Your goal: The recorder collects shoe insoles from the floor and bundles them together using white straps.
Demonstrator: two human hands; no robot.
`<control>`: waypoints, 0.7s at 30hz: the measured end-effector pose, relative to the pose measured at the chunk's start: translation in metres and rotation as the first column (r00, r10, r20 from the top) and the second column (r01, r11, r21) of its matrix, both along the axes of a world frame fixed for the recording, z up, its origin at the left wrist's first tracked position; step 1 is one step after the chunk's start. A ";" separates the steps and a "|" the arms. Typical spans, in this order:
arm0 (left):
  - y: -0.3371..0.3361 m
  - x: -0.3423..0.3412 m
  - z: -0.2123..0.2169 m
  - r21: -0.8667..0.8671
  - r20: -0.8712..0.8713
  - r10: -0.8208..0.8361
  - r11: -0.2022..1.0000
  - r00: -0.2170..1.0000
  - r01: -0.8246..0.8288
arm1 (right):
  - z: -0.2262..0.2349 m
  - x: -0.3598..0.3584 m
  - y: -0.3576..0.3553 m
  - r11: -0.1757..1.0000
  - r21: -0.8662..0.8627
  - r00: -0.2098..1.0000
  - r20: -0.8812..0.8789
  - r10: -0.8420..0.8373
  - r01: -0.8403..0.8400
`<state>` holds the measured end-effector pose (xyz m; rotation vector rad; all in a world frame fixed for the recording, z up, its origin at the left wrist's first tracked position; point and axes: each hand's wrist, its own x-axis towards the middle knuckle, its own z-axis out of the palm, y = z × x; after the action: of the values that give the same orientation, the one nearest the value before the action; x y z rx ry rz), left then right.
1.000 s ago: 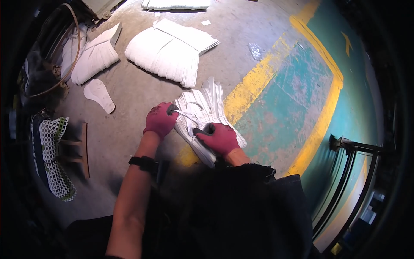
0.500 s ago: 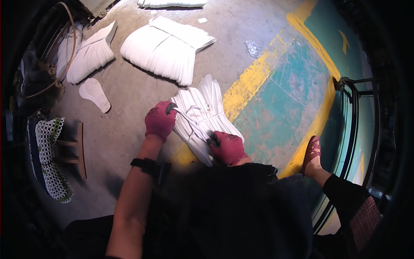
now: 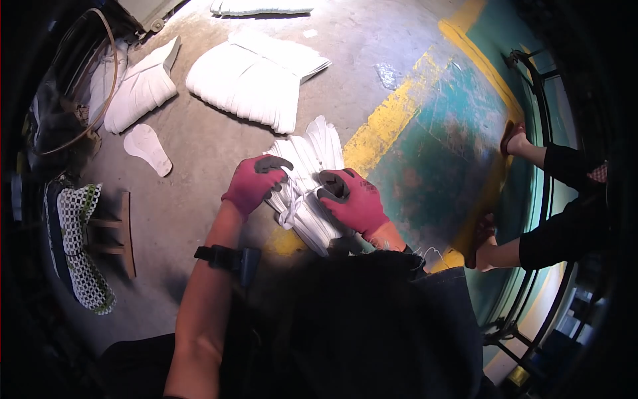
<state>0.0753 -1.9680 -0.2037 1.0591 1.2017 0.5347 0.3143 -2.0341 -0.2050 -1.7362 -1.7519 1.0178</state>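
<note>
A bundle of white insoles (image 3: pixel 323 143) rests on the floor in front of me, fanned out at its far end. Across its top runs a white tie strip (image 3: pixel 290 214), loosely looped near the middle. My left hand (image 3: pixel 251 185), in a red glove with dark fingertips, is closed on the strip at the bundle's left side. Fingers curled, my right hand (image 3: pixel 357 203) in a matching glove pinches the strip over the bundle's right side. The exact grip of the fingertips is partly hidden.
A larger tied insole bundle (image 3: pixel 249 76) lies beyond, another bundle (image 3: pixel 143 83) to its left. A single insole (image 3: pixel 147 149) lies on the floor. At left stands a low wooden stool (image 3: pixel 125 233) beside a patterned cushion (image 3: pixel 74 226). A person's legs (image 3: pixel 555 243) and a black metal frame (image 3: pixel 541 100) are at right.
Both hands have drawn nearer each other over the bundle; my right hand has moved up and away from me. The strip now forms a loop. The person at right has stepped, and both feet show.
</note>
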 end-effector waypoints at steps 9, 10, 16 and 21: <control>-0.002 0.019 0.013 -0.093 -0.097 0.091 0.991 0.991 -0.100 | -0.054 -0.004 -0.004 0.899 -0.436 0.638 -0.701 -0.319 -0.030; -0.005 0.017 0.009 -0.118 -0.180 0.021 0.992 0.983 -0.043 | -0.058 -0.002 -0.009 0.927 -0.373 0.581 -0.760 -0.292 -0.023; -0.031 0.051 -0.018 0.207 -0.552 -0.028 0.964 0.834 0.169 | -0.049 0.046 -0.051 0.895 -0.443 0.013 -0.896 -0.443 -0.049; -0.036 0.054 -0.014 0.160 -0.778 -0.187 0.863 0.599 0.478 | -0.005 0.089 -0.064 0.919 -0.385 0.052 -0.919 -0.390 0.083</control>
<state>0.1291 -2.0040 -0.2173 1.9038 1.5814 -0.0355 0.4037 -2.0981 -0.2101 -0.7873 -0.3579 1.6879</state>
